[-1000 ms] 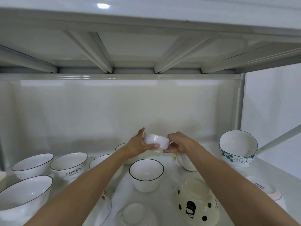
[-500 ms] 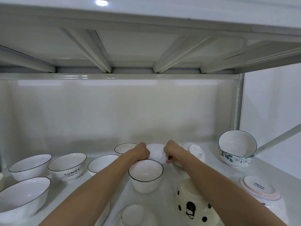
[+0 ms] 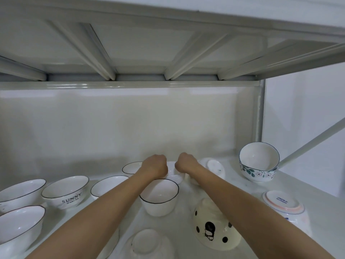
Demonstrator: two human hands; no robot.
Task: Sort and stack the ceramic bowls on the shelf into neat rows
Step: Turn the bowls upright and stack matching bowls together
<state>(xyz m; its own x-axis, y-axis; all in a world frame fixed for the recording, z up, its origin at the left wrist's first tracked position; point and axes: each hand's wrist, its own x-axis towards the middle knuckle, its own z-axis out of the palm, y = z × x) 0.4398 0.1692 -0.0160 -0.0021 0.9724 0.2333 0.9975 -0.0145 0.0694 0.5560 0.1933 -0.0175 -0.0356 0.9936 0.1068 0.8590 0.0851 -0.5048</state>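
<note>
1. At the far left of the shelf (image 3: 308, 186), at about 9 o'clock from the hands, two wide black-rimmed bowls sat upright: the front-left bowl (image 3: 17, 227) nearer the edge and the back-left bowl (image 3: 20, 191) behind it.
2. Next to the right stood the SUNNY bowl (image 3: 65, 191), upright, its lettering facing the camera, just beside the back-left bowl.
3. A thin-rimmed bowl (image 3: 106, 185) stood to the right of that, partly hidden by the left forearm.
4. The left hand (image 3: 155, 168) was curled closed on the left side of the small white bowl (image 3: 174, 174); its fingers wrapped out of sight.
5. The small white bowl sat low at the back middle of the shelf, between both hands, at 12 o'clock from the deep black-rimmed bowl (image 3: 159, 197). Whether it touched the shelf could not be told.
6. A rear bowl (image 3: 131, 167) peeked out at 10 o'clock from the left hand.
7. The right hand (image 3: 186, 163) was closed on the small bowl's right side, knuckles up.
8. An upturned bowl (image 3: 147, 242) lay at 6 o'clock near the front edge.
9. A spotted bowl (image 3: 214, 230) lay tipped under the right forearm.
10. A tilted bowl (image 3: 214, 166) leaned at 3 o'clock from the right hand.
11. A flower-patterned stack (image 3: 259, 165) of two bowls stood further right.
12. A pink-footed bowl (image 3: 283, 204) lay upside down at the far right.
</note>
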